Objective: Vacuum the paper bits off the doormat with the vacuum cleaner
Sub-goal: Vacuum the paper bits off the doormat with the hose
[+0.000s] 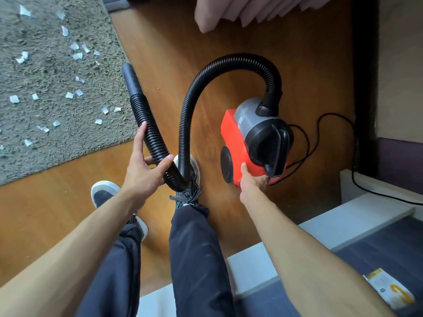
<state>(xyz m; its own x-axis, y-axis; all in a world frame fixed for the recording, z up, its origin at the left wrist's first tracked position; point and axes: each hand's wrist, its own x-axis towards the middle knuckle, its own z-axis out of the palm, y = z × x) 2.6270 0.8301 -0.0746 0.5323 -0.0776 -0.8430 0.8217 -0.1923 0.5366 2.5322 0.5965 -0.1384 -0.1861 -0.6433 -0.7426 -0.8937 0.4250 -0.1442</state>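
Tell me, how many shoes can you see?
2. The left shoe stands on the wood floor by the doormat; the right shoe is partly hidden behind the vacuum hose.

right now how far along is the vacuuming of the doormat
Done: only the setup. The vacuum cleaner is out, its cord trailing off to the right. In hand: the left hand grips the hose, and the right hand holds the vacuum cleaner's rear end. Left: the nozzle is only by the doormat edge, and paper bits lie scattered across it.
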